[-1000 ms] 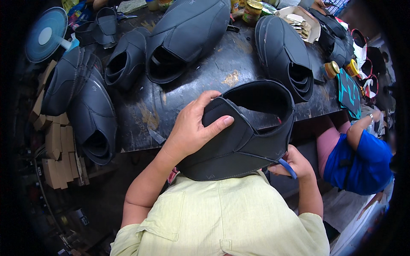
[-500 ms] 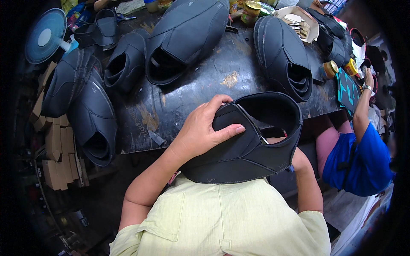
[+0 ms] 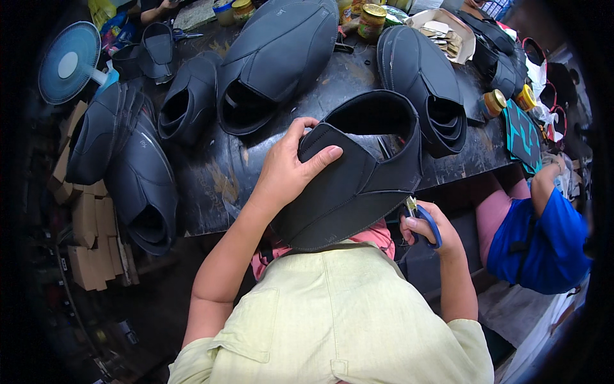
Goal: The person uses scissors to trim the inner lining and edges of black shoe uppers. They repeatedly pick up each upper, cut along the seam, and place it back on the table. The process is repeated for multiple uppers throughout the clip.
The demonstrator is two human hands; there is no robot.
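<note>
A black stitched shoe upper (image 3: 336, 192) is tilted up in front of my lap, its collar opening facing away from me. My left hand (image 3: 284, 169) grips its left edge, thumb on the outer face and fingers behind. In my right hand (image 3: 446, 227) is a pair of scissors with blue handles (image 3: 431, 225). Their short metal blades point up at the upper's lower right edge, close to or touching it; I cannot tell which. Part of the right fingers is hidden behind the scissors' handles.
More black uppers lie on the dark worktable (image 3: 256, 157), including a large stack (image 3: 281, 48) and another stack (image 3: 422, 77). Jars (image 3: 372, 22) and a box of small pieces (image 3: 470, 45) stand behind. A blue fan (image 3: 67, 64) is at left; a person in blue (image 3: 543, 243) sits at right.
The upper has moved up and away from my body, slightly left. My right hand has come out from behind it, now showing the scissors at its edge.
</note>
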